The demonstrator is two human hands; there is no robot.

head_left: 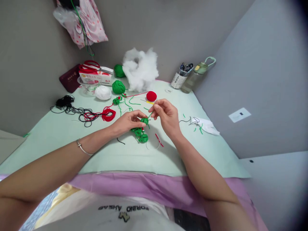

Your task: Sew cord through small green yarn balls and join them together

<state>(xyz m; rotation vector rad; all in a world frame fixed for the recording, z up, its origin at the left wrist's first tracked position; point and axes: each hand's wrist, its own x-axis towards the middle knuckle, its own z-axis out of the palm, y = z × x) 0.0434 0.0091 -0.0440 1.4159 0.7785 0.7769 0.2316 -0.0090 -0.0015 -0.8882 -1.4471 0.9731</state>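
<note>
My left hand [128, 122] pinches a small green crocheted piece [144, 121] just above the pale green table cover [60, 141]. My right hand [166, 115] is closed in a pinch beside it, its fingertips holding something thin that I cannot make out, perhaps a needle or a green thread running to the piece. More green crocheted pieces [141, 134] lie under my hands. A short red yarn scrap [158, 140] lies just to the right of them.
Green yarn balls [118, 86], a white yarn ball [103, 92], a red crocheted disc [151, 96], white stuffing [141, 68], tangled red yarn [108, 114] and black yarn [69, 107], red scissors [90, 66] on a box, a pen cup [179, 77] and a bottle [196, 75] sit beyond.
</note>
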